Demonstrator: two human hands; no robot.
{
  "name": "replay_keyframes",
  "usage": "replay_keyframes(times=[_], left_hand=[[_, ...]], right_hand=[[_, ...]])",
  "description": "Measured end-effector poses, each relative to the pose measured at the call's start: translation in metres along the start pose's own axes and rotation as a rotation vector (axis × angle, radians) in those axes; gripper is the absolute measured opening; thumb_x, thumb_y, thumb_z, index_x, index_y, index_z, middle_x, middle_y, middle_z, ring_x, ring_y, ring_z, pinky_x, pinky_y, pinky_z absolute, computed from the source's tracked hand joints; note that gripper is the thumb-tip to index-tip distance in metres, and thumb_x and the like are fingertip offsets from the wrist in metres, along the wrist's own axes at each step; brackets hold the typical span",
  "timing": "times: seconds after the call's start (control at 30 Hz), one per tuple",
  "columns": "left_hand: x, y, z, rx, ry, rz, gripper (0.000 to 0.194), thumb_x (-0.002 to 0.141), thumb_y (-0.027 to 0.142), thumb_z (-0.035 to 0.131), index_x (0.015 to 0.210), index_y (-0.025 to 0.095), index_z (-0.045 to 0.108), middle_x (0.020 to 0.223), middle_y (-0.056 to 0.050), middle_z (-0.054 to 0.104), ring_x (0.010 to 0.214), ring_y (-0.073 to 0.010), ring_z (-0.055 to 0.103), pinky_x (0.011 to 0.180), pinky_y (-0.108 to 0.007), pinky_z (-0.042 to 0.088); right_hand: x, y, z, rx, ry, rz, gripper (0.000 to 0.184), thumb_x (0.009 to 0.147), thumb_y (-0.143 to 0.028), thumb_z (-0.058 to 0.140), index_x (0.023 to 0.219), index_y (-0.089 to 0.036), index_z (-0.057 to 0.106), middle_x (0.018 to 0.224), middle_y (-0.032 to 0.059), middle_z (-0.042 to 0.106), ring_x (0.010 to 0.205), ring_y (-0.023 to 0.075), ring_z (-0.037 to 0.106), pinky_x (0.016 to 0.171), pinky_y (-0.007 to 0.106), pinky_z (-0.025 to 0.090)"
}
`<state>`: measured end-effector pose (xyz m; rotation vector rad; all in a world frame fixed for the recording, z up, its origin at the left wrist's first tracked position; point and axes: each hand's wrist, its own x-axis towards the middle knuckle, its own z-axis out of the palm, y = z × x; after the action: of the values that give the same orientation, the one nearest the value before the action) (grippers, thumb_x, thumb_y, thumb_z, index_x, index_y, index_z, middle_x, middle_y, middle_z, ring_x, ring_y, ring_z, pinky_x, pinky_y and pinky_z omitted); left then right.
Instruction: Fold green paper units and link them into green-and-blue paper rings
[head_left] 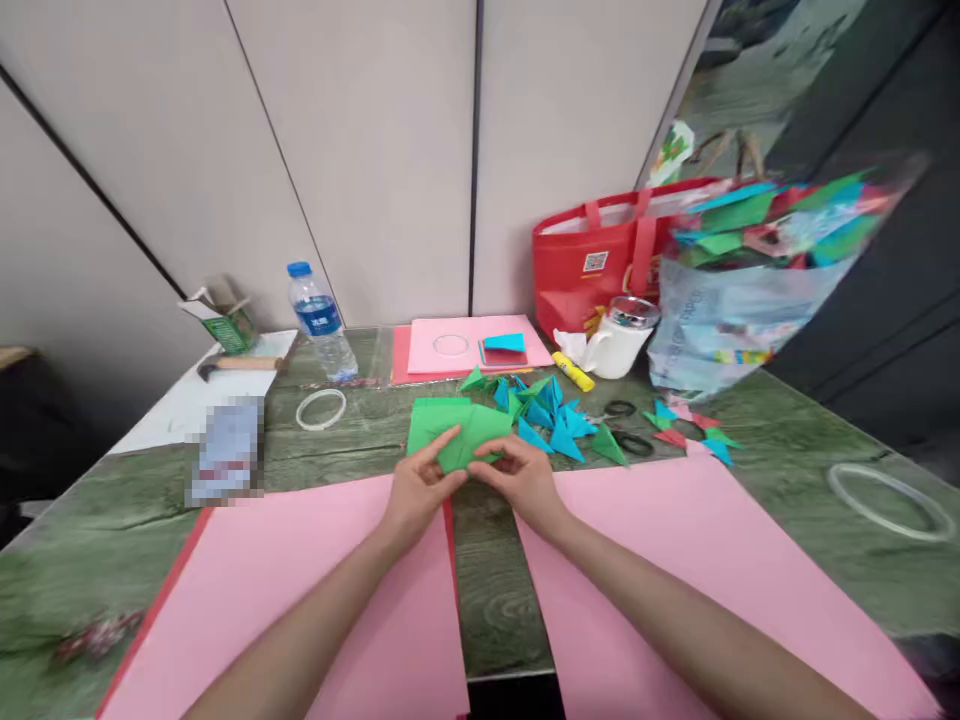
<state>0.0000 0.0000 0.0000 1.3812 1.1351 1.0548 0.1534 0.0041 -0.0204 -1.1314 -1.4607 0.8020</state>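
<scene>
A green sheet of paper (474, 428) with crease lines is held between my two hands, above the gap between two pink sheets. My left hand (421, 488) pinches its lower left edge with thumb and index finger. On the other side my right hand (523, 482) grips the lower right edge, fingers curled. Behind it lies more green paper (429, 412), partly covered by the held sheet. Just right of my hands is a pile of folded blue and green paper pieces (551, 412). Black-handled scissors (632, 442) lie partly under that pile.
Large pink sheets (322, 590) cover the table front. At the back stand a water bottle (322, 325), a white mug (619, 340), a red bag (574, 265) and a plastic bag of folded paper (735, 320). A yellow glue stick (573, 371) and a folded-paper ring (694, 430) lie right.
</scene>
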Motion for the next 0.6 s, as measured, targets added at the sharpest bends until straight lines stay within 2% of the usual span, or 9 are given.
replay_keyframes(times=[0.17, 0.3, 0.5, 0.6], left_hand=[[-0.0009, 0.0015, 0.0002, 0.002, 0.01, 0.017, 0.063, 0.064, 0.034, 0.068, 0.122, 0.013, 0.052, 0.053, 0.008, 0.016, 0.049, -0.0067, 0.013, 0.046, -0.022, 0.008], [-0.001, 0.0021, 0.0004, 0.0, 0.008, 0.044, 0.06, 0.064, 0.031, 0.068, 0.12, 0.014, 0.053, 0.053, 0.008, 0.016, 0.05, -0.0064, 0.013, 0.046, -0.022, 0.009], [-0.0019, 0.0049, 0.0008, 0.084, 0.025, 0.069, 0.042, 0.064, 0.03, 0.068, 0.102, 0.012, 0.066, 0.048, 0.007, 0.027, 0.048, -0.0063, 0.018, 0.045, -0.021, 0.016], [-0.0021, 0.0048, 0.0009, 0.098, 0.049, 0.067, 0.042, 0.064, 0.031, 0.067, 0.102, 0.012, 0.066, 0.047, 0.007, 0.031, 0.047, -0.0067, 0.021, 0.045, -0.021, 0.019]], right_hand=[[-0.0002, 0.0005, -0.0008, 0.019, 0.011, 0.013, 0.013, 0.064, -0.028, 0.071, 0.071, -0.017, 0.066, 0.069, 0.0015, 0.06, 0.061, 0.0123, 0.052, 0.053, 0.022, 0.041], [0.0004, 0.0018, -0.0007, 0.05, 0.001, 0.051, 0.016, 0.062, -0.031, 0.072, 0.07, -0.018, 0.066, 0.068, 0.0005, 0.056, 0.053, 0.01, 0.049, 0.047, 0.022, 0.039], [0.0023, 0.0046, -0.0007, 0.119, -0.046, 0.114, 0.019, 0.062, -0.033, 0.071, 0.07, -0.017, 0.064, 0.067, 0.0002, 0.055, 0.05, 0.0097, 0.049, 0.047, 0.023, 0.041], [0.0033, 0.0055, -0.0006, 0.125, -0.094, 0.113, 0.019, 0.062, -0.032, 0.07, 0.073, -0.017, 0.064, 0.071, 0.0012, 0.056, 0.054, 0.0103, 0.05, 0.05, 0.024, 0.043]])
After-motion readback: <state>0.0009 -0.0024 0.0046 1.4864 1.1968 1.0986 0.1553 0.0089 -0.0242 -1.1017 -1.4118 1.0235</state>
